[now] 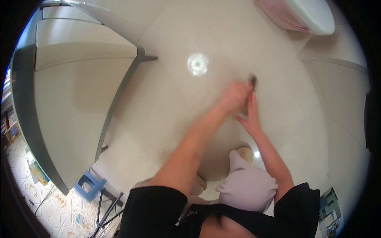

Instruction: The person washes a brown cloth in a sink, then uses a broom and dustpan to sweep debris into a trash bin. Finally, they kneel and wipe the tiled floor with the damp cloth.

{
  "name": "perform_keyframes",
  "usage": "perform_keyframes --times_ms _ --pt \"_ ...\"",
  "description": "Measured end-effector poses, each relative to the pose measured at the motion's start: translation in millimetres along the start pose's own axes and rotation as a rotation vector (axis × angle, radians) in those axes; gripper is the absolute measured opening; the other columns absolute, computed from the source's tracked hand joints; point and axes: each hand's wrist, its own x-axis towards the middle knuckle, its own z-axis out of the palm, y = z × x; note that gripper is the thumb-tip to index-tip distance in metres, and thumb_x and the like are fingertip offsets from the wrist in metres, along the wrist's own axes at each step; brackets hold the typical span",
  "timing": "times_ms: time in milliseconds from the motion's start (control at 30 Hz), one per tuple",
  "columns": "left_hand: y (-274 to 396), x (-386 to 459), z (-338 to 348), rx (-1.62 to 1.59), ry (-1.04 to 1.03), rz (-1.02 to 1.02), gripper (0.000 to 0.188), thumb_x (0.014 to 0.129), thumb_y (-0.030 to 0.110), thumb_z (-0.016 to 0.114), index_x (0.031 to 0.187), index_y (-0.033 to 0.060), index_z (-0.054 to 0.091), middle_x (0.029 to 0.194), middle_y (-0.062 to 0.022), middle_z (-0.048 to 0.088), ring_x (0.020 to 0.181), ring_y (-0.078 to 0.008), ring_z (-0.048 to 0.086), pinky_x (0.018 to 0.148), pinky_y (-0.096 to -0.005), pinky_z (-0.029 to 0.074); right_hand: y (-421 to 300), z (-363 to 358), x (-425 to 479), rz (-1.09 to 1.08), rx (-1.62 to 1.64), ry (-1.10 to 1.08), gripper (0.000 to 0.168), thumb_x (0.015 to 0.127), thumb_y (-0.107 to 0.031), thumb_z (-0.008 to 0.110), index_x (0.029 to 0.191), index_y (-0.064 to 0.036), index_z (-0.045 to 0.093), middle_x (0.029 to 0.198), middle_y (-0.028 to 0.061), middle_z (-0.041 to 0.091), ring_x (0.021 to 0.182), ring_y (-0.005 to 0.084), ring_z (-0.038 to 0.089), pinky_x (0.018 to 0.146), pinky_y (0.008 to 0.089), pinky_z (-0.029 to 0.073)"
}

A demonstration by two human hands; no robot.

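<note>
Both of my hands are out in front of me, low over pale glossy floor tiles (166, 98). My left hand (236, 96) is blurred and looks closed around a small dark object (253, 81), whose end pokes out past the fingers. What that object is, the blur does not show. Close against it on the right is my right hand (253, 117), with straight fingers pointing away from me and the thumb apart. Whether the two hands touch is unclear. Below them is my bent knee in light trousers (247, 189), with a tan slipper (246, 154) on the floor.
On the left stands a large pale furniture piece (80, 89) with a grey frame and short dark legs. A blue plastic stool (82, 192) and a black tripod (107, 212) are near a patterned mat (59, 218). A white-and-pink rounded object (309, 15) is at upper right.
</note>
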Motion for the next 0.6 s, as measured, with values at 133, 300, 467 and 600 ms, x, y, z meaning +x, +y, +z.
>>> perform_keyframes --times_ms 133,300,467,600 --pt "16.2 -48.3 44.4 -0.121 0.397 0.395 0.027 0.075 0.013 0.058 0.1 0.0045 0.062 0.097 -0.0156 0.063 0.088 -0.0308 0.06 0.079 -0.0391 0.047 5.2 -32.2 -81.5 -0.113 -0.171 0.139 0.067 0.076 -0.007 0.063 0.135 -0.001 0.032 0.143 0.0206 0.025 0.134 0.0342 0.021 0.109 0.0445 0.018" --pt "-33.0 -95.7 -68.9 -0.364 0.522 -0.41 0.03 0.09 0.018 0.039 0.104 0.0017 0.06 0.102 -0.013 0.062 0.092 -0.0281 0.055 0.081 -0.0366 0.043 37.9 -69.5 -124.1 0.182 -0.048 0.291 0.053 0.083 -0.005 0.055 0.133 -0.001 0.037 0.141 0.0154 0.032 0.13 0.029 0.031 0.106 0.0397 0.026" --pt "-117.0 -205.5 -70.3 0.36 0.814 -0.406 0.043 0.076 0.003 0.052 0.118 -0.0054 0.048 0.11 -0.0191 0.056 0.099 -0.0353 0.052 0.091 -0.0441 0.04 20.0 -57.4 -93.8 0.168 0.222 0.27 0.048 0.086 -0.003 0.052 0.132 -0.003 0.039 0.139 0.0108 0.036 0.122 0.0234 0.041 0.101 0.0359 0.034" --pt "-4.3 -126.2 26.3 0.006 0.519 -0.005 0.043 0.067 -0.003 0.056 0.109 0.0042 0.057 0.11 -0.0119 0.058 0.102 -0.03 0.054 0.085 -0.0379 0.043 4.1 -40.0 -97.6 0.119 0.21 0.251 0.046 0.085 -0.002 0.052 0.13 -0.004 0.042 0.133 0.011 0.043 0.113 0.0219 0.049 0.094 0.0346 0.04"
